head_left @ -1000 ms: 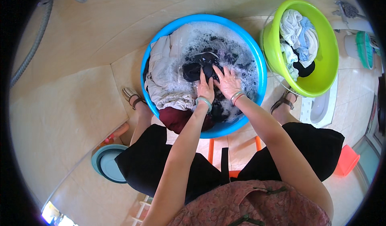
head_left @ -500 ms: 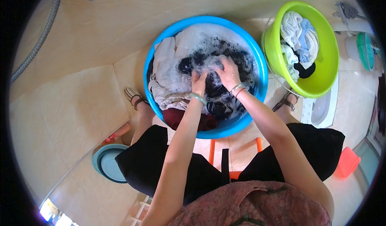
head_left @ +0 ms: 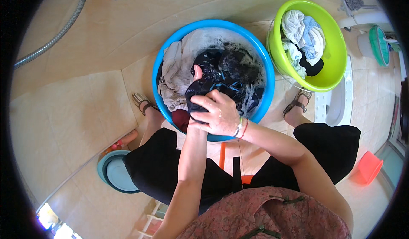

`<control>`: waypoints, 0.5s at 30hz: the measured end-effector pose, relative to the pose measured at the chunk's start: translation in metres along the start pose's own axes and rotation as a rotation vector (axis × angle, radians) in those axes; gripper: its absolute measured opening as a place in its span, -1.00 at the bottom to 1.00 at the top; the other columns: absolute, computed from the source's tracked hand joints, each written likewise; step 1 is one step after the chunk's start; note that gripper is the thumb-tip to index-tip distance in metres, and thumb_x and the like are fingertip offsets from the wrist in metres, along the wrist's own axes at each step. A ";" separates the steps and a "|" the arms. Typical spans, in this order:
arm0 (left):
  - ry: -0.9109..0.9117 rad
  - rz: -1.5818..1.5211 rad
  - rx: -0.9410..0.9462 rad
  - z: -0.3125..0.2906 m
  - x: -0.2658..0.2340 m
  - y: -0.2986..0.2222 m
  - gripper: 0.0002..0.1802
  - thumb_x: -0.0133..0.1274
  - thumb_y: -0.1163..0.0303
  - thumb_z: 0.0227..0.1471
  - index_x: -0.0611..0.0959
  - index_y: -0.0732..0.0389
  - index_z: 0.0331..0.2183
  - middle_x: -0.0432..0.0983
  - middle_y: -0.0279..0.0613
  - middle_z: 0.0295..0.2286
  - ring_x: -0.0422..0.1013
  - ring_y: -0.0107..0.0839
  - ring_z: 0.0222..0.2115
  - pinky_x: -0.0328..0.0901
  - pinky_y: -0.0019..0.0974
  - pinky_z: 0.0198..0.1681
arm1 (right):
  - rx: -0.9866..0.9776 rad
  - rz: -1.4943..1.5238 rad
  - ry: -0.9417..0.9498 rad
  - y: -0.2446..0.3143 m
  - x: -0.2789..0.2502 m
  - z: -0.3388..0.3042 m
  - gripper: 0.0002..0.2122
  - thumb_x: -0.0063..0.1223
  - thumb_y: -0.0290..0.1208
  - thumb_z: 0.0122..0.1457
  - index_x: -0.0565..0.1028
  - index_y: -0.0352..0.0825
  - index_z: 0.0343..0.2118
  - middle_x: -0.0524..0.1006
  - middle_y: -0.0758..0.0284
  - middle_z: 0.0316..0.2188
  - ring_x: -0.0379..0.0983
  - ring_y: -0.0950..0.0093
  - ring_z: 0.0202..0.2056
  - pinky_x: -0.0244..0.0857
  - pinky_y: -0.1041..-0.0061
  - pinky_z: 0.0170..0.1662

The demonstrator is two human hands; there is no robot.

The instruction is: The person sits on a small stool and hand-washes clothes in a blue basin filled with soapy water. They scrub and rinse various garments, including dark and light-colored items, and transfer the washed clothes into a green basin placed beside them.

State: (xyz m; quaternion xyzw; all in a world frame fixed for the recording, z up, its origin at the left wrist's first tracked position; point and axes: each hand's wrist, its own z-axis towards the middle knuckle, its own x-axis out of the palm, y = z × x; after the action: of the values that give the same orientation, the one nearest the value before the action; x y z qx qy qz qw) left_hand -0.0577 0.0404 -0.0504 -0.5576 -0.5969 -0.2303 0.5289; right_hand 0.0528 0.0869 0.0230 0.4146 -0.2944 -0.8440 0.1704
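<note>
A blue wash basin (head_left: 255, 47) stands on the tiled floor between my feet, holding soapy water and several clothes. A wet black garment with blue markings (head_left: 221, 75) is lifted above the water. My right hand (head_left: 217, 113) grips its near end over the basin's front rim. My left hand (head_left: 197, 72) is mostly wrapped in the same black cloth, only a thumb showing. A beige cloth (head_left: 174, 75) lies at the basin's left side and a dark red one (head_left: 181, 119) at the front.
A green basin (head_left: 336, 75) with white, light blue and black clothes stands to the right. A teal bowl (head_left: 113, 173) lies on the floor at the left, an orange scoop (head_left: 368, 166) at the right. A shower hose (head_left: 55, 37) hangs on the tiled wall.
Both hands have pulled the black garment up out of the suds toward me; earlier they were pressing it down in the middle of the basin.
</note>
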 end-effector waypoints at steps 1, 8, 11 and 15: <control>0.024 -0.001 0.006 0.000 0.000 0.001 -0.51 -0.14 -0.06 0.17 0.55 0.13 -0.13 0.48 -0.28 -0.21 0.40 -0.42 -0.18 0.31 -0.29 -0.06 | 0.011 -0.005 -0.082 -0.003 0.002 0.003 -0.77 0.34 -0.15 -0.25 0.58 -0.07 -0.50 0.46 0.48 -0.20 0.36 0.43 -0.37 0.35 0.52 -0.39; 0.053 0.101 0.115 -0.006 0.008 0.013 -0.61 -0.14 0.06 0.22 0.55 0.14 -0.17 0.47 -0.34 -0.28 0.39 -0.49 -0.23 0.30 -0.34 -0.10 | 0.177 0.027 -0.178 -0.017 0.001 0.019 -0.84 0.29 -0.36 -0.12 0.48 -0.22 -0.59 0.42 0.37 -0.52 0.41 0.39 -0.52 0.34 0.45 -0.52; -0.195 0.103 0.207 -0.001 0.003 0.021 -0.70 -0.15 0.16 0.23 0.56 0.14 -0.24 0.41 -0.39 -0.42 0.37 -0.53 -0.37 0.31 -0.35 -0.22 | 0.229 0.089 -0.222 -0.036 0.011 0.019 -0.86 0.22 -0.42 -0.09 0.45 -0.27 -0.60 0.42 0.29 -0.56 0.43 0.28 -0.57 0.34 0.37 -0.53; -0.737 0.345 0.108 -0.003 0.026 0.021 -0.59 0.06 0.15 0.07 0.61 0.32 -0.20 0.52 -0.24 -0.29 0.42 -0.45 -0.35 0.34 -0.36 -0.23 | 0.525 0.038 -0.186 -0.087 0.022 0.007 -0.83 0.14 -0.30 -0.04 0.47 -0.29 -0.56 0.48 0.21 -0.54 0.46 0.19 -0.50 0.34 0.28 -0.47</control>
State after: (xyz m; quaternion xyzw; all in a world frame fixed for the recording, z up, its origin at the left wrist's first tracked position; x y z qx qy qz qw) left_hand -0.0327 0.0544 -0.0332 -0.6662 -0.6553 0.1088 0.3390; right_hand 0.0298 0.1449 -0.0425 0.3600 -0.5251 -0.7699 0.0450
